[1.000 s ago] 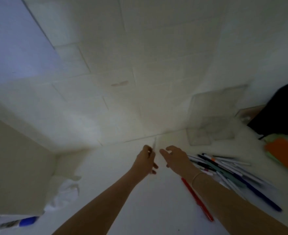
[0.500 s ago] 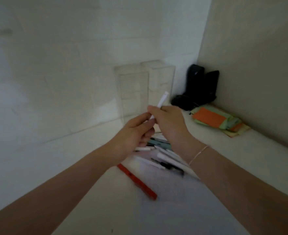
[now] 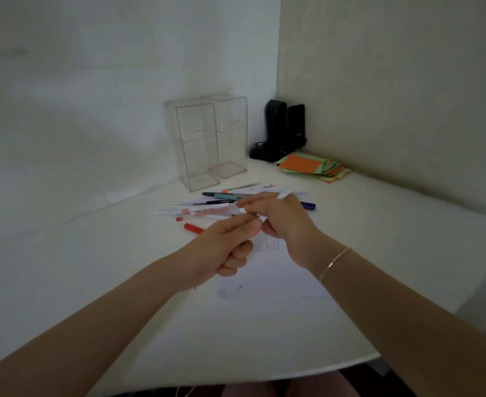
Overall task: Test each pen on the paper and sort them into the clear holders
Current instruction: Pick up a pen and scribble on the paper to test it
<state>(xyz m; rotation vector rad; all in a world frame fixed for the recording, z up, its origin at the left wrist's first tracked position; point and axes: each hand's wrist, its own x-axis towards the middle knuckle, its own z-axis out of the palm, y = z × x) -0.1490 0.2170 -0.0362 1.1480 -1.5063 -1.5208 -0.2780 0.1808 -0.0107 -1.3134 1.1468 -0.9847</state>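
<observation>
2 clear holders [image 3: 207, 138], 2 black speakers [image 3: 286, 127], 1 paper sheet [image 3: 276, 273], 2 hands [image 3: 282, 219].

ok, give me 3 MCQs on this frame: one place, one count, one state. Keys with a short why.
1. Where is the orange paper stack?
A. in front of the black speakers
B. inside a holder
C. under the pens

2. How many clear holders stand at the wall?
A. one
B. two
C. four

3. What do the hands hold?
A. nothing
B. a red marker
C. a white pen

Answers: 1 A, it lies on the table just before the speakers. 2 B, two boxes stand side by side. 3 C, right hand and left hand both grip the white pen.
</observation>
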